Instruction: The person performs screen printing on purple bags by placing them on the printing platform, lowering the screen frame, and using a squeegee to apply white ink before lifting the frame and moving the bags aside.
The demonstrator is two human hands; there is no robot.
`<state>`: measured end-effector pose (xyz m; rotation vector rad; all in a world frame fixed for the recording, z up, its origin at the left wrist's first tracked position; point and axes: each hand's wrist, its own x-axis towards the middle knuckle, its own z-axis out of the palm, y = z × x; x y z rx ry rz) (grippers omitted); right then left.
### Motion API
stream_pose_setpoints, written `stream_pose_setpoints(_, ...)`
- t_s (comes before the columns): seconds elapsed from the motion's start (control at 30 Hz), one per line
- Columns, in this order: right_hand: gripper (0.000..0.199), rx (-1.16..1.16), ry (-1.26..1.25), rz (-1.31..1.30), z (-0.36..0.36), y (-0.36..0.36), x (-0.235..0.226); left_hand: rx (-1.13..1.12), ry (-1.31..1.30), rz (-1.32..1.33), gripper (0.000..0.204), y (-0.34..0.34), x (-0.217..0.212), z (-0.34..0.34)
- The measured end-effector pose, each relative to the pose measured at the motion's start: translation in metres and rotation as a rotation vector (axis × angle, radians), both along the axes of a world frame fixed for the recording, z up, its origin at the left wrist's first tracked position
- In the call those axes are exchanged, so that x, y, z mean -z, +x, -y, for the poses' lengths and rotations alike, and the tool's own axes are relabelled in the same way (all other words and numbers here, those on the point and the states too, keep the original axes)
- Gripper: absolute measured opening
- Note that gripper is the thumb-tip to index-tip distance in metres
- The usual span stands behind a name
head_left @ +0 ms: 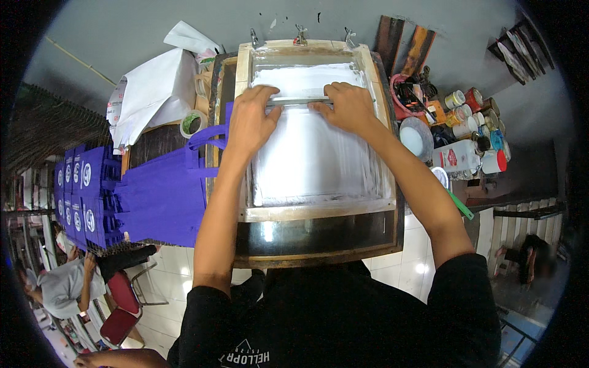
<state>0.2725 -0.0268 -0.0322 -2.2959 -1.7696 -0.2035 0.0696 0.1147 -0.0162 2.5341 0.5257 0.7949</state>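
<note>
A wood-framed printing screen (316, 213) lies on the glass-topped table, its upper edge held by metal clamps (300, 35). White ink (307, 75) is spread over the mesh, thickest in the upper part. Across the mesh lies a squeegee (300, 100). My left hand (251, 121) is closed around its left end, and my right hand (351, 107) grips its right end, thumbs on the near side. Beside my left forearm, a purple cloth bag (162, 199) with its handles toward the screen lies at the table's left edge. What lies beneath the screen is hidden.
Printed purple bags (80, 196) hang or stack at far left, near a seated person (64, 291). White paper (156, 89) and a tape roll (193, 124) sit back left. Paint jars (466, 126), a plastic jug (457, 157) and a green-handled tool (460, 204) are at right.
</note>
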Motion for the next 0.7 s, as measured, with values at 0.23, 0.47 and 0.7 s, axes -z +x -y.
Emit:
stream_pose_setpoints(0.23, 0.049, -0.017, 0.062, -0.017, 0.05, -0.036, 0.006, 0.0, -0.21, -0.163, 0.021, -0.029, 0.002, 0.033)
stream_pose_setpoints(0.47, 0.047, -0.067, 0.104, -0.063, 0.108, -0.088, 0.007, 0.034, -0.198, -0.178, 0.015, -0.084, -0.001, 0.088)
stream_pose_setpoints(0.7, 0.032, -0.058, 0.009, -0.058, 0.146, -0.123, 0.009, 0.115, -0.176, -0.157, 0.036, -0.127, 0.013, 0.117)
